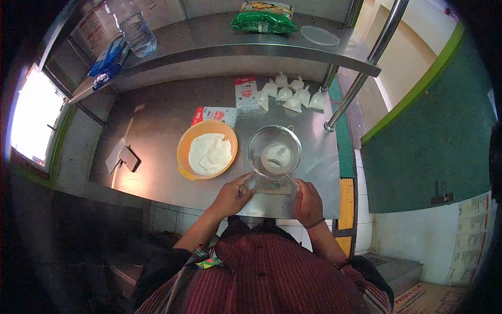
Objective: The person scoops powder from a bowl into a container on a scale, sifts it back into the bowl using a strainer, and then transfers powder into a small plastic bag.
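A round metal sieve (pixel 254 157) with a small wire loop at its far edge sits over a digital scale (pixel 266 190). White powder (pixel 278 155) shows within its rim. My left hand (pixel 235 196) is closed at the near left of the sieve, by the scale's left edge. Opposite it, my right hand (pixel 308 203) has its fingers pressed together near the scale's right edge. Something thin and clear seems to lie at the fingertips of both hands, too faint to make out. To the left stands an orange bowl (pixel 183 163) holding white powder.
Several tied bags of white powder (pixel 284 94) stand at the back right. Two red and white packets (pixel 246 91) lie behind the bowl and sieve. A dark object (pixel 129 158) is at the left. The shelf (pixel 209 51) above holds a green packet (pixel 264 22) and a bottle (pixel 137 36).
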{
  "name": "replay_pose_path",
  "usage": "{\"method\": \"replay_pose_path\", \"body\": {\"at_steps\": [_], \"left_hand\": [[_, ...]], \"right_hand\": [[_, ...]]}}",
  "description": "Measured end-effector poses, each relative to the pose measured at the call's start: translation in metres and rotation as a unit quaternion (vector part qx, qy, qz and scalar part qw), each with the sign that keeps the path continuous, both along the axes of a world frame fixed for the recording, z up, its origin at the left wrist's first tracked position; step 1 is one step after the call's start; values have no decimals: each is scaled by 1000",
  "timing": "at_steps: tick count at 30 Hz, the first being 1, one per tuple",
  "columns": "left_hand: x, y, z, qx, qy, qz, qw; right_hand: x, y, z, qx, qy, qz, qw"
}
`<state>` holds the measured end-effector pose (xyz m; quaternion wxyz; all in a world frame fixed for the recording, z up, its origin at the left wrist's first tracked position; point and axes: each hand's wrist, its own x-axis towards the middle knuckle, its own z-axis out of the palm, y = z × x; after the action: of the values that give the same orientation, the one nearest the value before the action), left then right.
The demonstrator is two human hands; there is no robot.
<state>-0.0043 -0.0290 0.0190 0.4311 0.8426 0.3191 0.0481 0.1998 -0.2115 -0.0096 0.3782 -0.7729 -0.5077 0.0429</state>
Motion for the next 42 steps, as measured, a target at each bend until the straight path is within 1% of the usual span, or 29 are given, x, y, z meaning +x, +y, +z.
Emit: {"method": "replay_pose_path", "body": {"at_steps": [2,3,4,5,6,8,12,14,17,21,22,23,24,26,27,29,31,32,33,34,35,39,40,42], "left_hand": [[-1,1,-5,-35,2,5,999],[-2,2,-17,-35,2,6,999],[-3,4,-36,39,-89,-4,995],[-1,3,-37,113,-180,-15,977],[-3,4,-37,113,-180,-15,977],[-7,3,-33,64,-125,-18,990],[-7,2,-24,51,-118,-12,992],[-8,1,-15,12,-61,-3,998],[-8,0,-18,21,-92,-5,995],[-7,2,-21,13,-68,-23,997],[-7,2,-29,34,-98,-24,994],[-6,1,-27,55,-127,-24,990],[-5,1,-24,55,-128,-25,990],[-5,2,-16,7,-52,-19,998],[-6,3,-19,8,-53,-19,998],[-5,3,-26,30,-90,-16,995],[-6,4,-28,45,-99,-17,994],[-6,4,-28,60,-107,-18,992],[-6,4,-29,61,-107,-19,992],[-5,4,-31,37,-109,-18,993],[-4,4,-30,14,-110,-16,994],[-4,4,-25,33,-88,-22,995],[-2,4,-24,19,-71,-15,997],[-2,6,-18,4,-53,-7,999]], "right_hand": [[2,2,-5,11,1,1,1000],[3,4,-9,9,-8,-8,1000],[4,4,-12,7,-16,-18,1000],[5,5,-11,7,-16,-18,1000],[7,7,-10,5,-13,-25,1000],[9,10,-10,3,-9,-30,999],[14,16,-4,29,-23,-33,999],[17,20,-1,33,-24,-34,999],[21,23,-2,16,-12,-52,998],[22,24,-8,2,4,-48,999],[22,23,-9,1,8,-39,999],[21,22,-10,1,8,-39,999],[20,20,-11,-3,18,-27,999],[18,18,-10,-7,27,-15,999],[17,17,-6,-8,32,-13,999],[16,18,-5,-8,35,-13,999],[17,20,-10,41,20,-39,998],[18,23,-13,41,19,-39,998],[19,25,-16,51,6,-42,998],[20,26,-18,61,-7,-44,997],[19,26,-18,61,-7,-45,997],[18,26,-16,34,14,-1,999],[17,23,-15,21,16,16,1000],[14,18,-3,10,28,14,999]]}}
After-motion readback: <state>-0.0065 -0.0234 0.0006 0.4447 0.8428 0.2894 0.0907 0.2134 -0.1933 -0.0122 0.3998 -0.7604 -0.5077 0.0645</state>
